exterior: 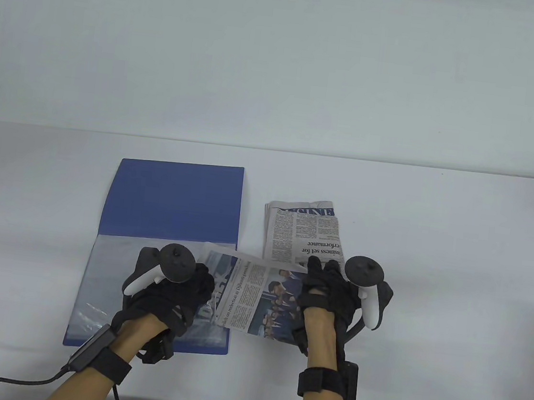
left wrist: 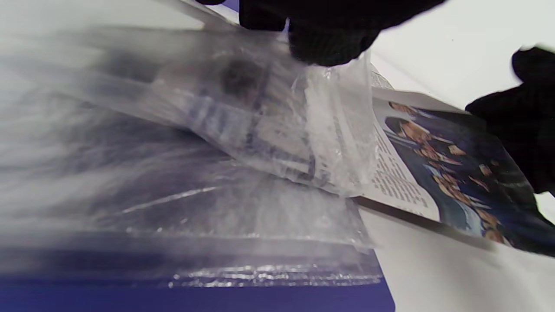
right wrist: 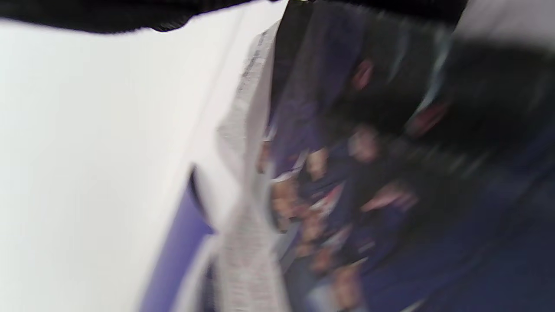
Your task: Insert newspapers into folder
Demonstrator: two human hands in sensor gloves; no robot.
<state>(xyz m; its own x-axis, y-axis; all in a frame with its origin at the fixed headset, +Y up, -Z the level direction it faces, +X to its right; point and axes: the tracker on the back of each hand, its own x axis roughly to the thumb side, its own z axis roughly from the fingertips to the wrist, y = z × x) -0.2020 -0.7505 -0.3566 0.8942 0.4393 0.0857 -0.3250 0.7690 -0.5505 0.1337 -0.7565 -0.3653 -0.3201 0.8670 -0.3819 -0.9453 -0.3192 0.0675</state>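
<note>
Plastic sleeve [left wrist: 329, 130]: clear, lifted at its open edge, on the lower leaf of the blue folder [exterior: 175, 199].
Newspaper [exterior: 255, 300]: leading edge already inside the sleeve mouth, rest sticking out rightward over the table [exterior: 457, 260].
Spare paper [exterior: 304, 233]: folded, just beyond, untouched.
Technique: keep mouth held wide, feed flat and level, avoid snagging corners.
Left hand [exterior: 174, 295]: fingers pinching the sleeve film, knuckles up.
Right hand [exterior: 326, 291]: gripping the newspaper's right end, palm down.
</note>
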